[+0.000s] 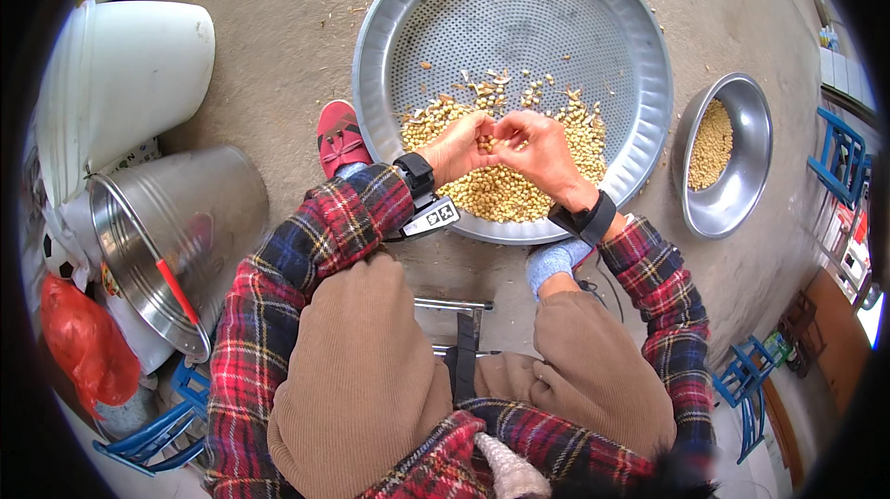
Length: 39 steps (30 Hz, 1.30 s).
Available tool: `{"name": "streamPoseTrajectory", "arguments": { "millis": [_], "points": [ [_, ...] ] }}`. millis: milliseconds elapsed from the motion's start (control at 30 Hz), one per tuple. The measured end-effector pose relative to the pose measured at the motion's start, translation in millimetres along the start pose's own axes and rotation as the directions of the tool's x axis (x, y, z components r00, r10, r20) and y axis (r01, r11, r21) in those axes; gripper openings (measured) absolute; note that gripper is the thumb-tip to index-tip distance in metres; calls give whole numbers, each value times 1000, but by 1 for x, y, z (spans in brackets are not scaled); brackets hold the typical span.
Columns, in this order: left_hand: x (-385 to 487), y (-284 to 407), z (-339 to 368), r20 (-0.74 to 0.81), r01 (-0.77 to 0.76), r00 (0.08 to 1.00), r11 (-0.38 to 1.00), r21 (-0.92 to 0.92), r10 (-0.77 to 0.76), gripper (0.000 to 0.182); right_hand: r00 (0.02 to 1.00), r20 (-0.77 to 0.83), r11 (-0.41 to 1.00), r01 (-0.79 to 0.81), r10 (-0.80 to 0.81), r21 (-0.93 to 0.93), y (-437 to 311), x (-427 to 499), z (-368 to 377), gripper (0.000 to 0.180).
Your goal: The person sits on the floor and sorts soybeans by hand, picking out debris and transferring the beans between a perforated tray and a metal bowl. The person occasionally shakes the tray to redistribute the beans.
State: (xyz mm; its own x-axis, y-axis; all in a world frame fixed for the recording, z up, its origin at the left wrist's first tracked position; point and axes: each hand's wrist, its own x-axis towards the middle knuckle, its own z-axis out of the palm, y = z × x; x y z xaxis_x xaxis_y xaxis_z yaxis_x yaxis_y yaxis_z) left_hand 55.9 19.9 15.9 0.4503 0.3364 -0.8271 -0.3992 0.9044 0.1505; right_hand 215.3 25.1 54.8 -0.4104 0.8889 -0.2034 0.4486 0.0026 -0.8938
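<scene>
A wide, round grey sieve (511, 5) with a perforated floor lies on the ground before me. Soybeans (500, 193) are heaped along its near side, mixed with dry pod husks (490, 87). Above this heap my left hand (459, 148) is cupped, palm up, with several beans (487, 144) in it. My right hand (542, 151) meets it from the other side, fingers bent over the left palm and fingertips close to those beans. Whether the right fingers pinch a bean is hidden. Both wrists wear black straps.
To the right, a steel bowl (751, 151) contains more soybeans (710, 144). At left are a steel bucket (229, 200) lying tilted, a white plastic bucket (153, 54) and a red plastic bag (87, 346). Blue chairs (838, 158) stand at the right rim. My shoe (341, 137) touches the sieve's left edge.
</scene>
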Motion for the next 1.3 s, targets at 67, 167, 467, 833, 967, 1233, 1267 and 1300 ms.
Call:
{"name": "streamPoseTrajectory", "arguments": {
  "millis": [67,167,467,833,967,1233,1267,1300],
  "points": [
    [-2,-1,1,80,-52,995,998,-45,55,19,997,42,996,69,-71,53,-4,6,-1,18],
    [-4,2,2,0,-16,1000,1000,-5,16,24,975,-207,995,-88,78,-40,20,32,-30,18],
    [-10,6,3,-2,4,1000,998,58,-4,29,984,-137,909,-159,114,-386,84,70,-61,11],
    [-9,7,0,28,13,999,998,67,-14,30,995,-100,898,-71,30,-433,81,67,-36,12],
    [-11,8,1,18,9,1000,996,84,-11,30,992,-123,838,-93,31,-537,82,67,-34,13],
    [-9,8,1,85,-7,996,996,84,0,29,988,-152,848,-97,20,-521,85,61,-34,13],
    [-9,8,0,94,-11,996,997,80,3,29,991,-128,859,-107,49,-500,84,62,-37,13],
    [-9,8,-1,95,-6,995,997,74,-1,28,992,-99,870,-115,77,-479,81,63,-41,13]
  ]
}}
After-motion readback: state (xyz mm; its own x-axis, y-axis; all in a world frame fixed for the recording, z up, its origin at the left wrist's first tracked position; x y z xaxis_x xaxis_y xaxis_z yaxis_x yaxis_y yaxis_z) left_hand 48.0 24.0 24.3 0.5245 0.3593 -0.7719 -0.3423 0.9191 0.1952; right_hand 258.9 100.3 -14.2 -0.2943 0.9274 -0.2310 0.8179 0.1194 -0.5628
